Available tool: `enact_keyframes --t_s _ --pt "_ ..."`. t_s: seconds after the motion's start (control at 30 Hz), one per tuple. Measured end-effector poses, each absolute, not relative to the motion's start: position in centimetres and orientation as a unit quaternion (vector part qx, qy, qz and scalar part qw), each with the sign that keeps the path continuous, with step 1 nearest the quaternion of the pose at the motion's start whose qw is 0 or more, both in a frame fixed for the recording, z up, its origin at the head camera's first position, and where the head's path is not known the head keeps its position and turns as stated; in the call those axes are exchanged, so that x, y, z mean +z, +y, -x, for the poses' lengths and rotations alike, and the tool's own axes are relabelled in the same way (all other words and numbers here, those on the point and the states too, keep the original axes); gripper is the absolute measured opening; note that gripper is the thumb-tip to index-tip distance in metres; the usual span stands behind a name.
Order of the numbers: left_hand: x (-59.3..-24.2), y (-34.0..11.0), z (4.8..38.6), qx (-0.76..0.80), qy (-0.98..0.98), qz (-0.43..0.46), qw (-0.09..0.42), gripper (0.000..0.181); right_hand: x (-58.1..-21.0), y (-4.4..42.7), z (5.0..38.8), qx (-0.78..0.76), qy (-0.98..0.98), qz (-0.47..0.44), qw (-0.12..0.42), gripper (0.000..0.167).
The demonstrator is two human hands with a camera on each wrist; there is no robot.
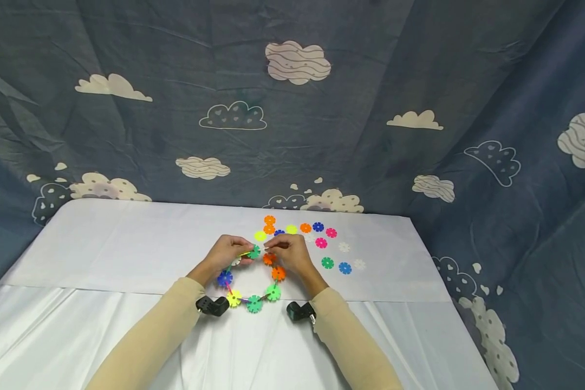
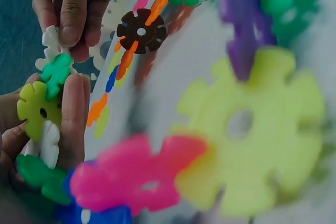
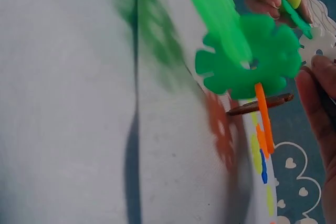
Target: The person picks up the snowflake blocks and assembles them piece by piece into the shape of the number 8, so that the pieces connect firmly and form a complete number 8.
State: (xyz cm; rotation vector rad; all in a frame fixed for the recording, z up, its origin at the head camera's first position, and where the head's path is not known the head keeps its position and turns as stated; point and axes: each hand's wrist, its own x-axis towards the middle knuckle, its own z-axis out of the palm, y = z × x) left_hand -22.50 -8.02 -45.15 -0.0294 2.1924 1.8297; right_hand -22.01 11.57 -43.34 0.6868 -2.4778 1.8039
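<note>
A chain of notched plastic snowflake discs hangs in a loop between the hands in the head view, with a blue disc [image 1: 225, 278], a yellow disc [image 1: 233, 298] and an orange disc [image 1: 278, 273] among its links. My left hand [image 1: 226, 252] holds the chain's left end, its fingers at a yellow-green disc [image 2: 31, 106] joined to a green disc [image 2: 55, 74]. Between thumb and finger, my right hand [image 1: 292, 252] pinches a white disc [image 2: 51, 43]. That white disc meets the green one's edge; how deeply their slots engage is hard to tell.
Several loose discs lie on the white table [image 1: 127, 244] behind and right of the hands, including a pink disc [image 1: 321, 242], a green disc [image 1: 327, 262] and a blue disc [image 1: 345, 268]. A dark cloud-patterned curtain [image 1: 322, 151] hangs behind the table.
</note>
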Motion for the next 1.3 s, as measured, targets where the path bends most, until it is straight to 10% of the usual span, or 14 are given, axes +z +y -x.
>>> enact_keyframes --t_s 1.3 --pt "-45.0 -8.5 22.5 0.613 0.779 0.046 0.122 0.023 -46.2 10.8 22.9 0.519 -0.827 -0.204 0.063 0.004"
